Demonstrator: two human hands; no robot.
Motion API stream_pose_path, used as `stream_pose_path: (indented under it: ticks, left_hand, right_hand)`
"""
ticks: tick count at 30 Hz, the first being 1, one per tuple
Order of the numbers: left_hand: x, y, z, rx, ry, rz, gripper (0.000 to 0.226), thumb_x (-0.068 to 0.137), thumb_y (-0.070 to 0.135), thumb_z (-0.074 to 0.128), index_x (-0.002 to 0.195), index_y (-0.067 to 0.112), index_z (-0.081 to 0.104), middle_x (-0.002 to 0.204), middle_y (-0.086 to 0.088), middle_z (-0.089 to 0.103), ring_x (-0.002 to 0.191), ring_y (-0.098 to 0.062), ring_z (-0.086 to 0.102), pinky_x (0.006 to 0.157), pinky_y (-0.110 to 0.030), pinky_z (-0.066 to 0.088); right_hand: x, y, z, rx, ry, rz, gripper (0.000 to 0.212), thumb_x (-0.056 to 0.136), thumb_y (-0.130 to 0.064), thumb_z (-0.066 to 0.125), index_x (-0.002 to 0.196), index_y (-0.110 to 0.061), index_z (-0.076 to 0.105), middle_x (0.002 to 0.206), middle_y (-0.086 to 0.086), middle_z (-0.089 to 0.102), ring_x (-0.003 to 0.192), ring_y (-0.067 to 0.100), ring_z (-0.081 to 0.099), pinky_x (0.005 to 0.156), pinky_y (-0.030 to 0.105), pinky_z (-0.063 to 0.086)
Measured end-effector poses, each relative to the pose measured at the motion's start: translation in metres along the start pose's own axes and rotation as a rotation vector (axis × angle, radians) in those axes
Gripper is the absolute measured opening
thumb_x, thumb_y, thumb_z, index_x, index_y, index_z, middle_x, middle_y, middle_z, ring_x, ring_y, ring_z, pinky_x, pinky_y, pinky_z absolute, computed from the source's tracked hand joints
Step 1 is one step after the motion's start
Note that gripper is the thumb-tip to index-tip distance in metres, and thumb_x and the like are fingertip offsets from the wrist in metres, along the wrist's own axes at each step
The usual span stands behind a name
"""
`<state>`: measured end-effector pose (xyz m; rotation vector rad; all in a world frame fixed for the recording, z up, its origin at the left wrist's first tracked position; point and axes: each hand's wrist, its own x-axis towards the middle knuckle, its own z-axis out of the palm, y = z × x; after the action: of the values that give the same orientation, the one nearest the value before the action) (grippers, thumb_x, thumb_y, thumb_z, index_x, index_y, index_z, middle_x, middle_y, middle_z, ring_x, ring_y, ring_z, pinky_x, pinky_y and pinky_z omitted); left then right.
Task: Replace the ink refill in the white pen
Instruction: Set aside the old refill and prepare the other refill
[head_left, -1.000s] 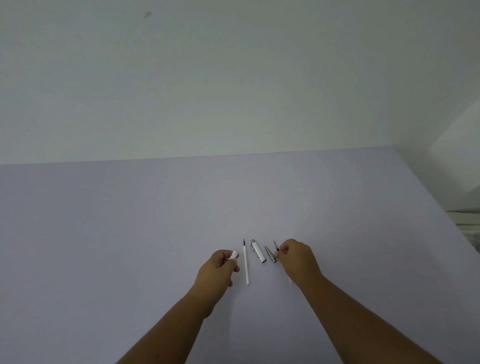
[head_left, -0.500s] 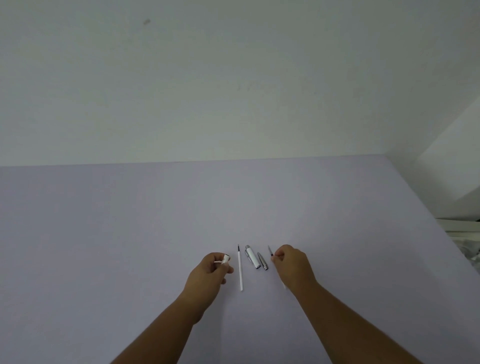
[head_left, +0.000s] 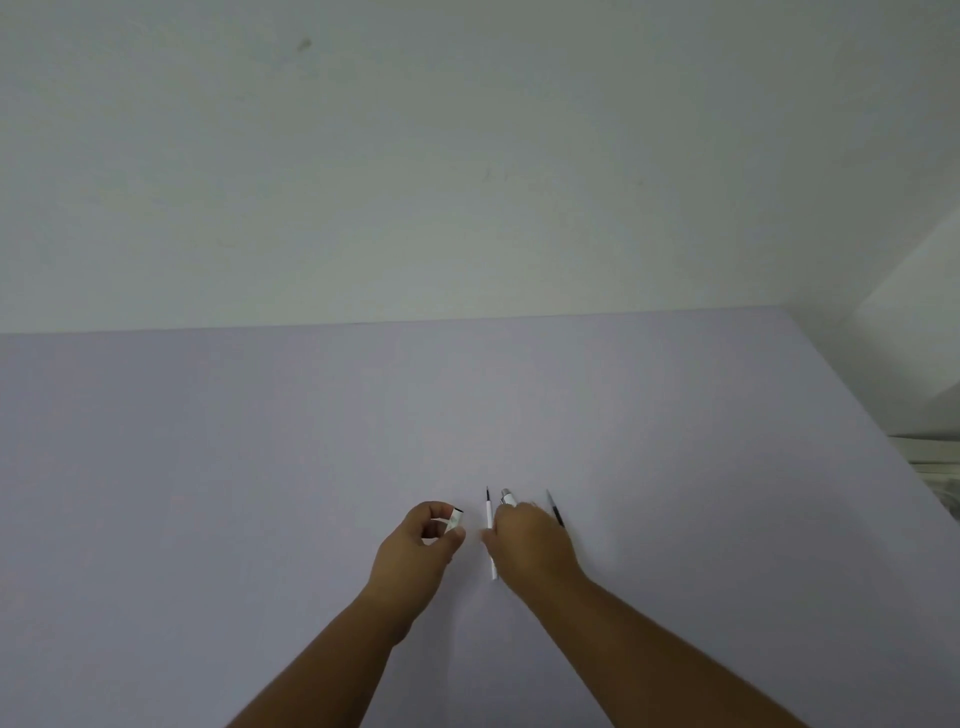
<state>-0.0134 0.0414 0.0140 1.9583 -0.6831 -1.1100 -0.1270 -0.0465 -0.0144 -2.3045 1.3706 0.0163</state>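
My left hand (head_left: 415, 558) is closed around a short white pen barrel piece (head_left: 455, 519), whose open end sticks out past my thumb. A thin white refill (head_left: 489, 512) with a dark tip lies on the table between my hands. My right hand (head_left: 530, 551) rests palm down just right of it, thumb close to the refill, and covers most of the silver and white pen part (head_left: 508, 498). Only that part's far end shows. A second, dark-tipped refill (head_left: 554, 512) lies on the table along the right side of my right hand. What my right fingers touch is hidden.
The pale lilac table (head_left: 260, 467) stretches far to the left and back, up to a plain white wall. Its right edge runs diagonally down at the right, with a white object (head_left: 940, 467) beyond it.
My right hand has let go of the dark-tipped refill, which now lies on the table, and has moved left over the silver pen parts. My left hand still holds the barrel piece.
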Motion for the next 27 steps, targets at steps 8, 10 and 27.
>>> stream_pose_path:
  ticks: [8, 10, 27]
  left_hand:
    - [0.001, -0.010, -0.008, 0.047, 0.038, -0.010, 0.011, 0.089, 0.027, 0.061, 0.100, 0.029, 0.060, 0.095, 0.005, 0.064, 0.088, -0.019, 0.061, 0.075, -0.029, 0.049]
    - [0.001, -0.012, -0.009, 0.063, 0.042, -0.010, 0.008, 0.088, 0.026, 0.062, 0.096, 0.029, 0.061, 0.092, 0.006, 0.063, 0.084, -0.014, 0.059, 0.070, -0.022, 0.045]
    - [-0.003, 0.004, 0.001, 0.062, 0.033, 0.054, 0.008, 0.087, 0.021, 0.065, 0.088, 0.029, 0.066, 0.090, 0.011, 0.064, 0.082, -0.008, 0.058, 0.064, -0.016, 0.042]
  right_hand:
    - [-0.007, -0.015, 0.008, 0.042, -0.078, 0.133, 0.017, 0.088, -0.011, 0.048, 0.099, -0.006, 0.060, 0.106, 0.012, 0.067, 0.096, 0.028, 0.064, 0.074, 0.031, 0.050]
    - [-0.006, -0.016, 0.000, 0.243, -0.040, 0.206, 0.012, 0.085, -0.017, 0.052, 0.083, -0.010, 0.061, 0.098, 0.010, 0.069, 0.087, 0.025, 0.065, 0.066, 0.028, 0.048]
    - [-0.010, -0.013, -0.034, 1.033, 0.143, 0.310, 0.012, 0.084, -0.024, 0.058, 0.076, -0.018, 0.065, 0.060, -0.003, 0.059, 0.053, 0.010, 0.048, 0.055, 0.029, 0.043]
